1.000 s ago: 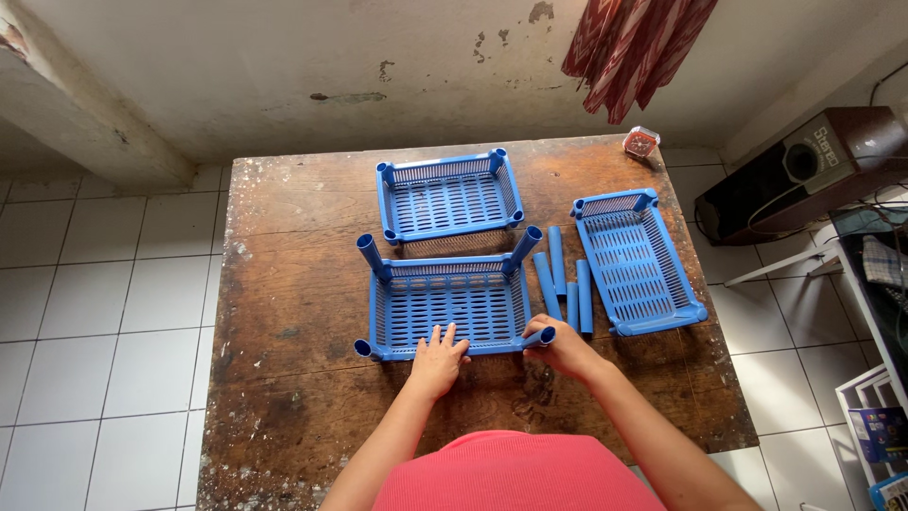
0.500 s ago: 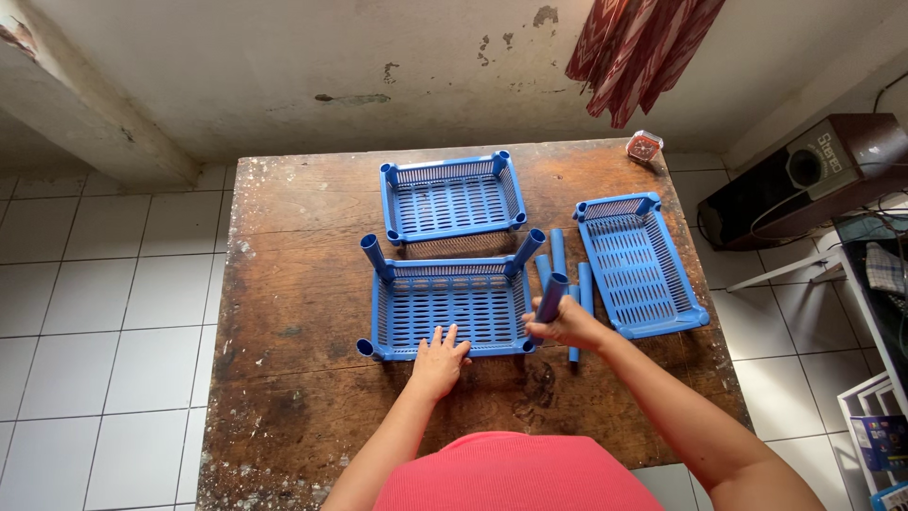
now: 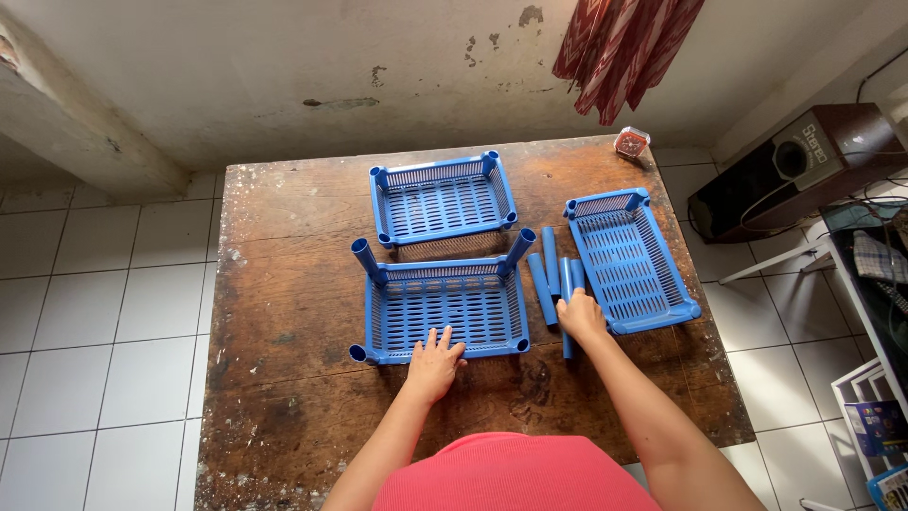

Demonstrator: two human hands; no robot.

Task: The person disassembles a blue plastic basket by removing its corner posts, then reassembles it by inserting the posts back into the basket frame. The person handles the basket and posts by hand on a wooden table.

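My left hand [image 3: 433, 364] rests flat on a blue basket [image 3: 443, 305]; my right hand [image 3: 579, 315] grips blue tubes [image 3: 549, 284] on the scuffed wooden worktop [image 3: 284, 312].

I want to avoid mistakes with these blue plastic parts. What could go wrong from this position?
1. The right hand rests on loose blue tubes lying side by side; being round, they may roll when one is pulled out.
2. The near tray has tubes standing in only some corners and is steadied only by the left hand at its front edge, so pressing another tube in could tip or slide it.
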